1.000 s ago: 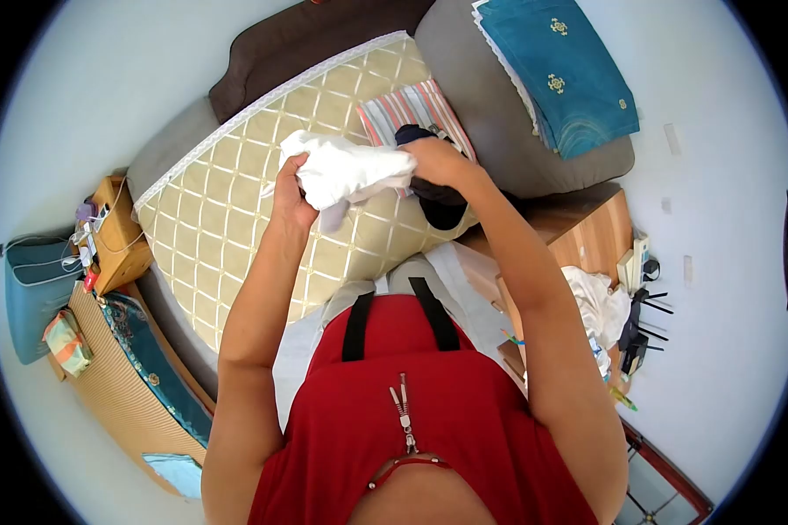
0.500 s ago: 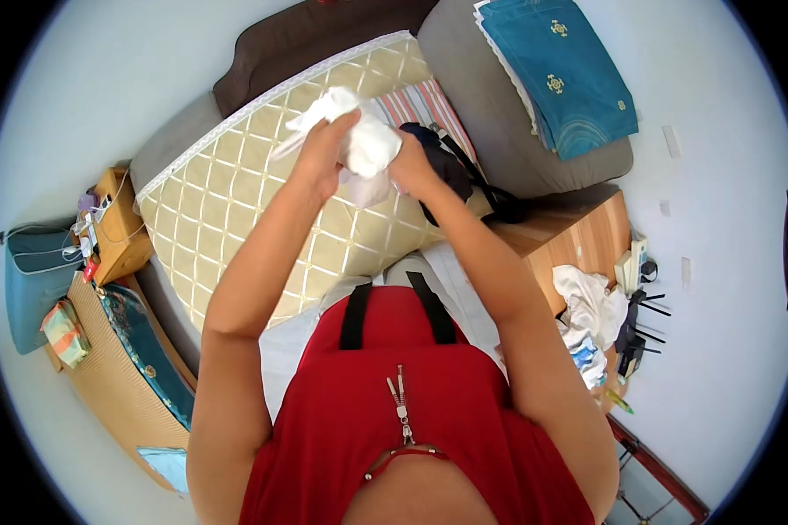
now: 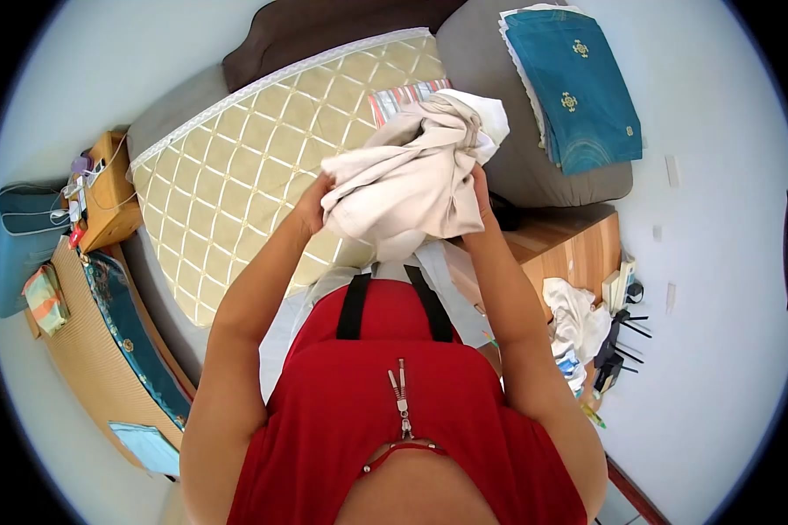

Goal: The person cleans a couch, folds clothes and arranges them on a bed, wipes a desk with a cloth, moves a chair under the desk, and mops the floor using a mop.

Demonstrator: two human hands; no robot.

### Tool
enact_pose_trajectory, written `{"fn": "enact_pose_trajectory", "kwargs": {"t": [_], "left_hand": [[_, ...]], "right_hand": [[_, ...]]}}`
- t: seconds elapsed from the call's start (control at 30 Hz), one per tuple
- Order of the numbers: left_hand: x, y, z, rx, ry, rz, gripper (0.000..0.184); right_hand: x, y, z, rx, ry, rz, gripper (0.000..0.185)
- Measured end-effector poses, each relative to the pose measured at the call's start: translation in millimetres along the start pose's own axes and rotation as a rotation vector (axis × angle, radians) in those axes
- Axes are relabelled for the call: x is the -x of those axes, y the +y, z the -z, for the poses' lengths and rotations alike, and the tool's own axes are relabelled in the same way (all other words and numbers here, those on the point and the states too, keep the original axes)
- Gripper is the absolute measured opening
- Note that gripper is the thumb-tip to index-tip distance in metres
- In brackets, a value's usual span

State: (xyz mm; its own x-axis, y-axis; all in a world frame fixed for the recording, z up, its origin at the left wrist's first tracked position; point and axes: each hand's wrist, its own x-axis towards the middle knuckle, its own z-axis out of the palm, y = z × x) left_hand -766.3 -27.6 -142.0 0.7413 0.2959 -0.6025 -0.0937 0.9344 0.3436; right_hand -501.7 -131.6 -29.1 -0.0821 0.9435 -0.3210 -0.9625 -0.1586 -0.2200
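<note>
A pale beige and white garment (image 3: 403,175) hangs loosely spread between my two hands, above the bed. My left hand (image 3: 313,203) grips its left edge, with the fingers partly behind the fabric. At the right edge my right hand (image 3: 481,197) is closed on the cloth, mostly hidden by it. A white part (image 3: 490,118) sticks out at the garment's upper right. Behind it lies a striped cloth (image 3: 392,102) on the quilted mattress (image 3: 236,175). Of a dark item (image 3: 502,215) only a little shows beside my right hand.
Folded teal fabric (image 3: 578,87) lies on the grey bed edge at the upper right. A wooden cabinet (image 3: 582,254) at the right carries white cloths (image 3: 573,315) and a black router (image 3: 611,359). At the left stands a small wooden nightstand (image 3: 114,210) with cables.
The bunched white cloth has opened into a larger beige and white spread between my hands. My hands have moved lower and farther apart. The dark item is now mostly covered.
</note>
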Motion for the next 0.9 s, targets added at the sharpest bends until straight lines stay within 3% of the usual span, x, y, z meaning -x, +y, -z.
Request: {"fn": "enact_pose_trajectory", "kwargs": {"t": [0.13, 0.23, 0.33, 0.43, 0.47, 0.57, 0.67, 0.9], "left_hand": [[13, -13, -15, -0.130, 0.066, 0.068, 0.068], [7, -15, -20, -0.087, -0.042, -0.064, 0.067], [-5, -18, -10, -0.312, 0.049, -0.153, 0.070], [26, 14, -63, -0.543, 0.048, -0.247, 0.075], [28, 16, -67, -0.433, 0.088, -0.259, 0.078], [13, 15, -49, -0.255, 0.057, -0.180, 0.072], [10, 6, -40, -0.372, 0.250, -0.032, 0.068], [1, -12, -32, -0.626, 0.318, -0.091, 0.070]], "right_hand": [[6, 3, 0, 0.036, 0.050, 0.068, 0.040], [9, 3, -2, 0.055, 0.051, 0.080, 0.039], [11, 3, -3, 0.072, 0.055, 0.092, 0.038], [13, 4, -3, 0.093, 0.062, 0.096, 0.037], [14, 4, -3, 0.104, 0.060, 0.099, 0.037], [18, 4, -3, 0.130, 0.067, 0.106, 0.036], [25, 1, -4, 0.174, 0.082, 0.118, 0.035], [57, -23, -16, 0.536, 0.120, 0.193, 0.033]]}}
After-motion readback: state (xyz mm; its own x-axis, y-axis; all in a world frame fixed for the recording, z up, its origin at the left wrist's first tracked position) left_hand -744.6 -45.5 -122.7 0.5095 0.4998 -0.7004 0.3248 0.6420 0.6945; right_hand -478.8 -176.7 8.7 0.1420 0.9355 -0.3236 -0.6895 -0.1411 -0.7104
